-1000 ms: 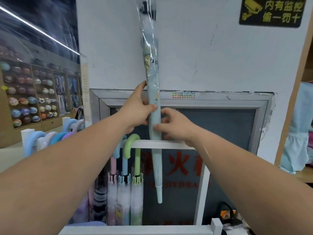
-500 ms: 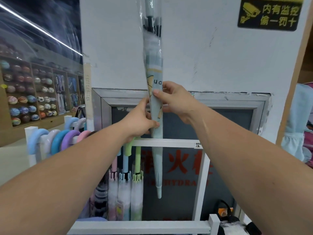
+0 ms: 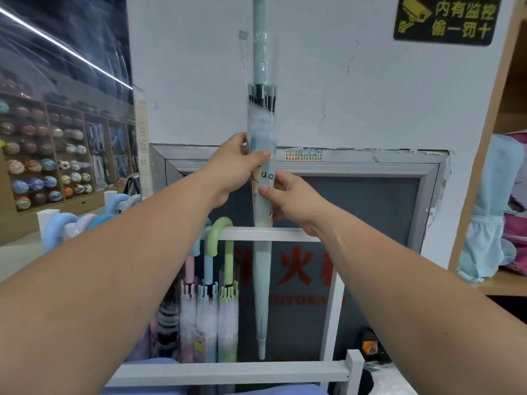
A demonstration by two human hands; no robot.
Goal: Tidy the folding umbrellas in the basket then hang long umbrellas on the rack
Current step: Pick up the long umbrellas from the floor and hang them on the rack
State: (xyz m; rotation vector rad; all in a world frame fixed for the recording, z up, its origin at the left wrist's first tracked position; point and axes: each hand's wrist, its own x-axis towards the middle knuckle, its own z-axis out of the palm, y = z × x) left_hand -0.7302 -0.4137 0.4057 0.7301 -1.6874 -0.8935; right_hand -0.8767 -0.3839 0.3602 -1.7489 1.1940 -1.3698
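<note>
A long pale-blue umbrella (image 3: 261,292) in a clear plastic sleeve stands upright, tip down, behind the white rack's top bar (image 3: 273,234). Its handle end runs out of the top of the view. My left hand (image 3: 236,166) grips the umbrella's body from the left, thumb across the front. My right hand (image 3: 288,198) holds it just below, from the right, above the bar. Three long umbrellas with pink, blue and green (image 3: 225,252) hooked handles hang on the bar to the left. No basket of folding umbrellas is in view.
More curved handles (image 3: 74,223) hang on the rack's left side. A white lower rail (image 3: 228,372) crosses in front. Behind is a grey-framed hydrant cabinet (image 3: 370,201) in a white wall. A wooden shelf with pale-blue fabric (image 3: 490,212) stands right; ball shelves (image 3: 42,166) at left.
The umbrella has slid downward; its handle shaft now shows at the top. My left hand moved up to a higher grip and my right hand came down below it.
</note>
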